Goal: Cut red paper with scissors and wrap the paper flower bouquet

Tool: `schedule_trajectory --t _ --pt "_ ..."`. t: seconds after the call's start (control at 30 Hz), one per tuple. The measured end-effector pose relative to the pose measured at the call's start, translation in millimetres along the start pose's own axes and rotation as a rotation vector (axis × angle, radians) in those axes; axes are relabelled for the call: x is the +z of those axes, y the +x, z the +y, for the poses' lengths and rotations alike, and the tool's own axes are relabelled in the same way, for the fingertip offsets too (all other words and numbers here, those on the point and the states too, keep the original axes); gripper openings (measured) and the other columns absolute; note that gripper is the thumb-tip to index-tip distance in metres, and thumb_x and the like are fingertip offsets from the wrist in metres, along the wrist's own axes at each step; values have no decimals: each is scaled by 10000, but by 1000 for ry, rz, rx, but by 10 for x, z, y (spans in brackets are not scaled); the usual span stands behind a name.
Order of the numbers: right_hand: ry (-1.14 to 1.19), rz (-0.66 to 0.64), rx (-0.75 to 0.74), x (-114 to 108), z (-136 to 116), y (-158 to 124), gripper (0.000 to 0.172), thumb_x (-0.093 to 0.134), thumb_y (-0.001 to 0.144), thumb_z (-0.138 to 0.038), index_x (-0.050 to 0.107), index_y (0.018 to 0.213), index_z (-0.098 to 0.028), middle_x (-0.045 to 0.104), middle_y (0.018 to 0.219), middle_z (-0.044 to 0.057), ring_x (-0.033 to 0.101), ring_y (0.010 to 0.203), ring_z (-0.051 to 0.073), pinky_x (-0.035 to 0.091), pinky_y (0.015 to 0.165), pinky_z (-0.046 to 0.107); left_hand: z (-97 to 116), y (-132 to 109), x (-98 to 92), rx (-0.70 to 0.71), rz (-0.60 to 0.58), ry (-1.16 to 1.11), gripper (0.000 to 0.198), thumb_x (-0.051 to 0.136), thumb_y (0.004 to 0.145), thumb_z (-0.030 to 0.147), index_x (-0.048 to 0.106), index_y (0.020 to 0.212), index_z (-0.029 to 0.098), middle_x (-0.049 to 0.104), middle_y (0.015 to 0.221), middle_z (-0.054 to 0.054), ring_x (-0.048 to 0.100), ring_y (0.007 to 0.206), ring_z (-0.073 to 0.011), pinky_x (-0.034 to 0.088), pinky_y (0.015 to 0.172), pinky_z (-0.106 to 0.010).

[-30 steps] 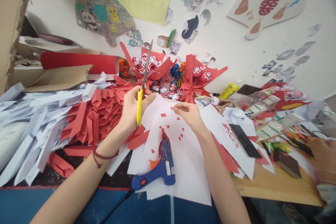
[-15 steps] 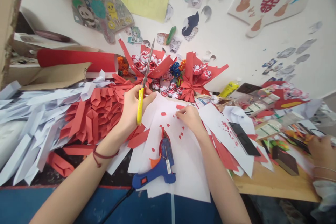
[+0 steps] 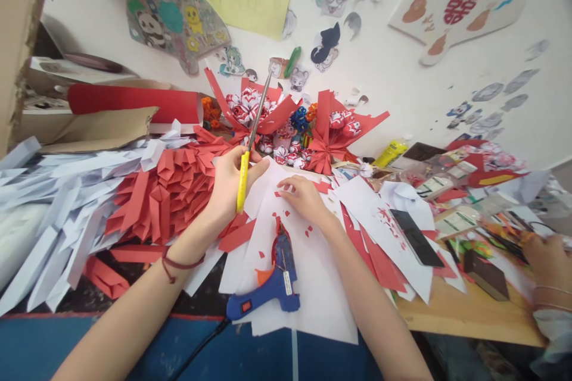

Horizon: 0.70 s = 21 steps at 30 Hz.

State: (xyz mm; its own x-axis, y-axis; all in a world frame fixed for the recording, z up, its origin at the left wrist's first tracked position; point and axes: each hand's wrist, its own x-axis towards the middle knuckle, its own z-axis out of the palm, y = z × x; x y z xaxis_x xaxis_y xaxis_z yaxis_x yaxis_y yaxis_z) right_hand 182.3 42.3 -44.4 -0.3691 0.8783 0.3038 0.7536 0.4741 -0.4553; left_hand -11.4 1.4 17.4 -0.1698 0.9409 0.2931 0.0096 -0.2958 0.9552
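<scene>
My left hand (image 3: 227,187) is closed round yellow-handled scissors (image 3: 249,143), whose closed blades point up and away toward the wall. My right hand (image 3: 301,199) rests on a white sheet of paper (image 3: 308,274), fingers curled down among small red paper scraps (image 3: 308,230); whether it pinches one I cannot make out. A blue glue gun (image 3: 268,292) with an orange trigger lies on the same sheet, just below both hands.
A heap of folded red paper pieces (image 3: 165,190) and white folded strips (image 3: 58,196) lies at the left. Red paper bouquets (image 3: 286,122) lean on the decorated wall. Cluttered papers and a black card (image 3: 413,235) fill the right, where another person's hand (image 3: 547,259) works.
My right hand has slid left across the white sheet toward the scissors. The scissors' blades have tilted slightly to the right. The left arm has stayed in place.
</scene>
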Motion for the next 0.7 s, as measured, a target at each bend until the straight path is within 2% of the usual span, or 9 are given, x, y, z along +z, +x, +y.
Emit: schedule_trajectory --t 0.33,0.53,0.7 --pt "37 -75 -2 83 140 45 111 728 807 -261 664 878 -205 576 786 -3 509 759 155 333 678 257 -35 1 -20 90 37 97 218 720 723 334 578 757 172 540 665 32 433 563 -83 342 532 -222" --pt "123 -63 24 73 202 40 130 757 766 -255 662 818 -183 638 819 6 521 719 133 362 686 259 -56 5 -13 95 22 101 231 723 719 344 571 753 174 546 669 28 430 567 -88 337 532 -222" --pt "240 -25 64 28 136 27 137 755 742 -253 643 761 -177 649 702 -23 532 606 105 400 608 239 -8 -10 -7 54 6 97 213 709 725 324 564 760 171 522 662 30 412 566 -88 327 532 -222"
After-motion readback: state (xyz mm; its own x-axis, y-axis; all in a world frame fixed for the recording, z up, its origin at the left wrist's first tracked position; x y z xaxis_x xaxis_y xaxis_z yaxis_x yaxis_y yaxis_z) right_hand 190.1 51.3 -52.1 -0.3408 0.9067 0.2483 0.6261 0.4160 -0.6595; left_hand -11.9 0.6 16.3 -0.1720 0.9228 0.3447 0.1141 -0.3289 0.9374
